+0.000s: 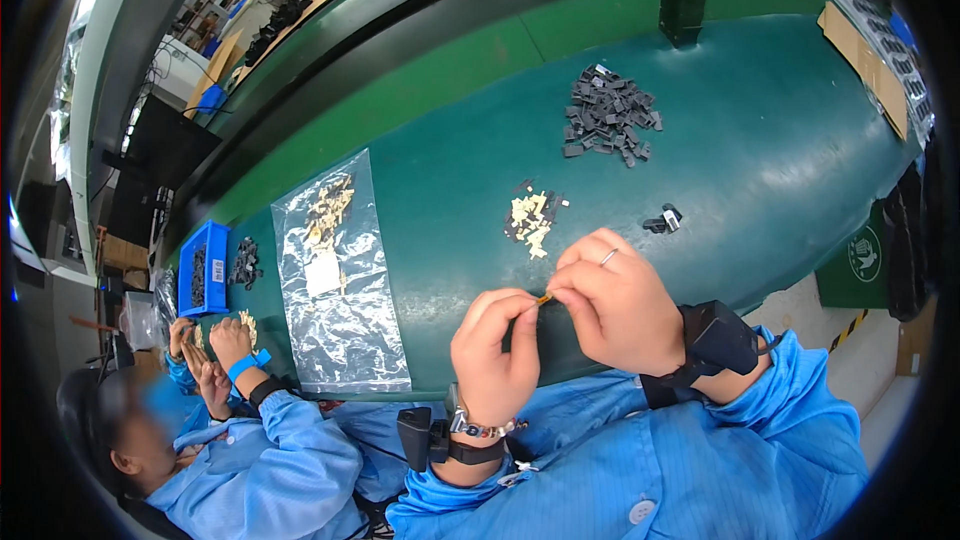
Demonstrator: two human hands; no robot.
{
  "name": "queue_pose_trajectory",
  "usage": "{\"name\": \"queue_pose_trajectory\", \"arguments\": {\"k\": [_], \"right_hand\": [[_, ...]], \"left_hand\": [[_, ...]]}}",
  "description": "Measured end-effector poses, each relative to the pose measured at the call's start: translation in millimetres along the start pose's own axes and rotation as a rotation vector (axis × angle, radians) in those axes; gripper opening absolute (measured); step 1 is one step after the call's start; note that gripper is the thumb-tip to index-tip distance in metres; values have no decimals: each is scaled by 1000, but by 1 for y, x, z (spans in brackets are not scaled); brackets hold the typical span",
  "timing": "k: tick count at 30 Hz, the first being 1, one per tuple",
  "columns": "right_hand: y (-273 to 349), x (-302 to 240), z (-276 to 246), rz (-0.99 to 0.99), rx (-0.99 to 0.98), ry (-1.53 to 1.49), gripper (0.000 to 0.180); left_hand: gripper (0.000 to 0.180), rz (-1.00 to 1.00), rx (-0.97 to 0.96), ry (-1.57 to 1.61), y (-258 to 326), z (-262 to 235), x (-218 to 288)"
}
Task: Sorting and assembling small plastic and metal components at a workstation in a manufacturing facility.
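Between the fingertips of both my hands is a tiny amber-yellow strip (pixel 543 299), held low over the green table. My left hand (pixel 495 345) pinches its left end with thumb and forefinger. At the other end, my right hand (pixel 622 305) is closed on it, a ring on one finger. Much of the strip is hidden by the fingers, so its exact kind does not show. Just beyond my hands lies a small heap of cream and dark pieces (pixel 532 217). A few black parts (pixel 664 219) sit to the right of that heap.
Farther back is a big pile of dark grey plastic parts (pixel 610 113). A clear plastic bag (pixel 365 345) with cream pieces lies to the left. Beyond it stand a blue bin (pixel 218 240) and a co-worker's hands (pixel 232 342). A cardboard piece (pixel 862 70) leans at far right.
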State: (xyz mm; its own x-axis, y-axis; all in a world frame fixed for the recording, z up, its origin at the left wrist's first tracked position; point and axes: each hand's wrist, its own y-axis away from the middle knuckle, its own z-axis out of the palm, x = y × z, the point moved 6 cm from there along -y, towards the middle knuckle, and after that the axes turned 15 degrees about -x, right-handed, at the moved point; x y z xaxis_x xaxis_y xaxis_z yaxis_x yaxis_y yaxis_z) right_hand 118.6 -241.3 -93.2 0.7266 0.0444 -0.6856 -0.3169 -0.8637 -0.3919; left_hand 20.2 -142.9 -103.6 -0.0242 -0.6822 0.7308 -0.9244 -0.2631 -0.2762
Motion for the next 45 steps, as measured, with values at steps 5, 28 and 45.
{"name": "queue_pose_trajectory", "arguments": {"k": [5,28,45], "right_hand": [[18,3,-29,11,-9,52,11],[53,24,-9,8,-186,35,20],[36,10,-9,175,-206,-250,3]], "left_hand": [[4,-212,-8,322,20,0,-29],[7,-288,-141,427,21,31,-23],[7,-207,-112,312,16,29,-4]]}}
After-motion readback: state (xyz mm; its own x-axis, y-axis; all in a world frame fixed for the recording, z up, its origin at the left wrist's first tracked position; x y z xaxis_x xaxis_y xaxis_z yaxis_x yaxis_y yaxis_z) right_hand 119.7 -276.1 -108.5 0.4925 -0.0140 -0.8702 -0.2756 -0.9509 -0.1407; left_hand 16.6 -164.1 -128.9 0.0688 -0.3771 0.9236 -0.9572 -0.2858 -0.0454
